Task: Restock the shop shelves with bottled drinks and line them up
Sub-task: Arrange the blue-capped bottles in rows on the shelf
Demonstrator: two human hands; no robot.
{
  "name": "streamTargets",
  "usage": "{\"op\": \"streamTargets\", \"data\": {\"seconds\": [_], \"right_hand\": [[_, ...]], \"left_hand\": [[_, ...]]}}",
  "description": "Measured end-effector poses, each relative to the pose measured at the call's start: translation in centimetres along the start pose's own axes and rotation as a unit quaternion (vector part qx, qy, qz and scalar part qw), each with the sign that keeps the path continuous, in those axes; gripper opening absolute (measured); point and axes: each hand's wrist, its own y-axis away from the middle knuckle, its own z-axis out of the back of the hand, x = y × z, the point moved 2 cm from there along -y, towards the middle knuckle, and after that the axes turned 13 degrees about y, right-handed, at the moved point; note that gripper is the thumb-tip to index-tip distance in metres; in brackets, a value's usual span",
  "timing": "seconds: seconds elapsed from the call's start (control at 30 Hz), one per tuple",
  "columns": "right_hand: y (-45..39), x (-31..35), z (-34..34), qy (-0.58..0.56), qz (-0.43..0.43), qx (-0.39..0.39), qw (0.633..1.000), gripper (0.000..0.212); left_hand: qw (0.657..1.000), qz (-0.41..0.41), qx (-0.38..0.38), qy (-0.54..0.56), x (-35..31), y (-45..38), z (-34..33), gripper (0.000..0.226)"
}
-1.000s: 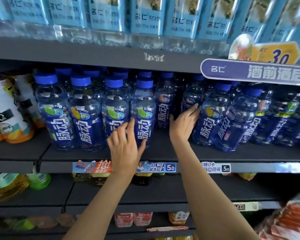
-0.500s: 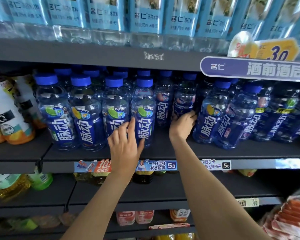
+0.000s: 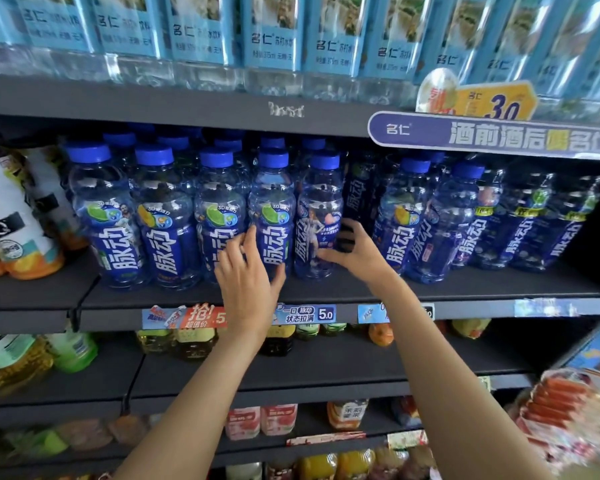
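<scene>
The right hand (image 3: 355,249) grips a blue bottle (image 3: 319,216) low on its label, thumb in front and fingers curled round its right side; the bottle stands upright on the middle shelf (image 3: 465,289), fifth in the front row and just beside the fourth bottle (image 3: 272,216). The left hand (image 3: 248,271) lies open, its straight fingers resting against the labels of the third and fourth bottles. Right of the held bottle there is a dark gap in the front row, then more blue bottles (image 3: 426,220) leaning slightly. The upper shelf carries pale-blue labelled water bottles (image 3: 271,36), with a purple sign (image 3: 492,136) clipped to its edge. Price tags (image 3: 305,313) line the middle shelf's front lip.
</scene>
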Motion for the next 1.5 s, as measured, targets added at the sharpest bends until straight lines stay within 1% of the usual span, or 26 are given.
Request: {"op": "streamTargets", "data": {"seconds": [0.07,0.1,0.13,0.2,0.27,0.33,0.37,0.43,0.53,0.67,0.77,0.87,0.9,0.93,0.97,1.0,1.03,1.07,1.1,1.13,1.2,1.23,1.27,1.4,1.43,1.5], "right_hand": [[0.0,0.3,-1.1,0.076,0.010,-0.020,0.997,0.105],[0.1,0.5,-1.9,0.115,0.017,-0.045,0.992,0.107],[0.2,0.6,-2.4,0.130,0.026,-0.075,0.988,0.103],[0.2,0.7,-2.7,0.104,0.032,-0.108,0.988,0.087],[0.1,0.3,-2.0,0.062,0.020,-0.075,0.995,0.076],[-0.1,-0.5,-1.1,0.009,0.007,-0.014,1.000,0.073],[-0.2,-0.8,-0.9,-0.013,0.007,0.009,1.000,0.069],[-0.1,-1.1,-0.8,-0.036,0.019,0.028,0.999,0.057],[0.1,-0.9,-0.9,-0.035,0.038,0.021,0.998,0.047],[0.1,-0.5,-1.1,-0.012,0.048,0.006,0.999,0.042],[-0.1,-0.2,-1.7,0.036,0.033,-0.025,0.998,0.040],[0.4,0.1,-1.6,0.100,0.037,-0.034,0.994,0.048],[0.8,0.3,-1.1,0.127,0.047,-0.058,0.989,0.052],[1.5,0.5,-0.3,0.138,0.060,-0.111,0.982,0.054],[2.3,0.9,0.7,0.137,0.075,-0.187,0.970,0.052],[3.1,1.1,1.8,0.137,0.086,-0.281,0.946,0.048],[3.9,1.1,2.7,0.147,0.088,-0.371,0.913,0.046],[4.3,0.9,3.4,0.159,0.071,-0.433,0.884,0.048],[4.4,0.3,3.9,0.162,0.040,-0.460,0.872,0.054],[4.2,-0.4,4.2,0.161,-0.003,-0.449,0.879,0.062],[3.6,-1.8,3.7,0.149,-0.081,-0.369,0.914,0.075],[3.4,-2.4,3.2,0.149,-0.102,-0.333,0.926,0.078],[3.1,-2.8,2.8,0.154,-0.109,-0.312,0.931,0.078],[1.7,-2.8,2.2,0.197,-0.138,-0.305,0.921,0.069],[1.2,-2.7,2.2,0.199,-0.144,-0.301,0.922,0.066],[0.3,-2.6,1.9,0.188,-0.142,-0.280,0.931,0.066]], "left_hand": [[0.995,0.074,0.004,0.060,-0.9,0.6,-0.1,0.065],[0.991,0.105,0.008,0.083,-1.2,1.0,-0.3,0.065],[0.987,0.125,0.010,0.095,-1.4,1.4,-0.5,0.065],[0.986,0.138,0.017,0.093,-1.5,1.9,-0.8,0.067],[0.989,0.124,0.032,0.068,-1.5,2.0,-1.0,0.070],[0.991,0.115,0.047,0.058,-1.6,1.9,-1.3,0.073],[0.990,0.120,0.050,0.061,-1.7,1.9,-1.4,0.074],[0.987,0.139,0.043,0.075,-2.0,1.6,-1.6,0.074],[0.977,0.188,0.016,0.100,-2.3,0.8,-2.0,0.071],[0.965,0.243,-0.006,0.096,-2.4,0.4,-2.8,0.068],[0.966,0.243,-0.016,0.090,-2.3,0.6,-3.1,0.063],[0.970,0.227,-0.019,0.088,-2.0,0.7,-3.0,0.057],[0.972,0.218,-0.018,0.087,-1.8,0.7,-2.9,0.055],[0.974,0.208,-0.016,0.085,-1.7,0.8,-2.8,0.054],[0.976,0.200,-0.014,0.083,-1.6,0.8,-2.7,0.053],[0.977,0.194,-0.012,0.083,-1.6,0.8,-2.6,0.052],[0.978,0.191,-0.010,0.083,-1.5,0.8,-2.6,0.052],[0.979,0.186,-0.009,0.084,-1.5,0.8,-2.5,0.052],[0.979,0.183,-0.009,0.088,-1.5,0.8,-2.5,0.053],[0.979,0.180,-0.009,0.094,-1.5,0.8,-2.5,0.053],[0.979,0.177,-0.008,0.105,-1.4,0.7,-2.3,0.053],[0.979,0.175,-0.007,0.107,-1.3,0.6,-2.2,0.054],[0.979,0.173,-0.005,0.108,-1.3,0.6,-2.1,0.054],[0.979,0.167,0.002,0.115,-0.9,0.7,-1.8,0.053],[0.981,0.158,-0.005,0.117,-0.9,0.8,-1.6,0.050],[0.983,0.131,-0.045,0.123,-0.7,1.0,-1.1,0.043]]}}
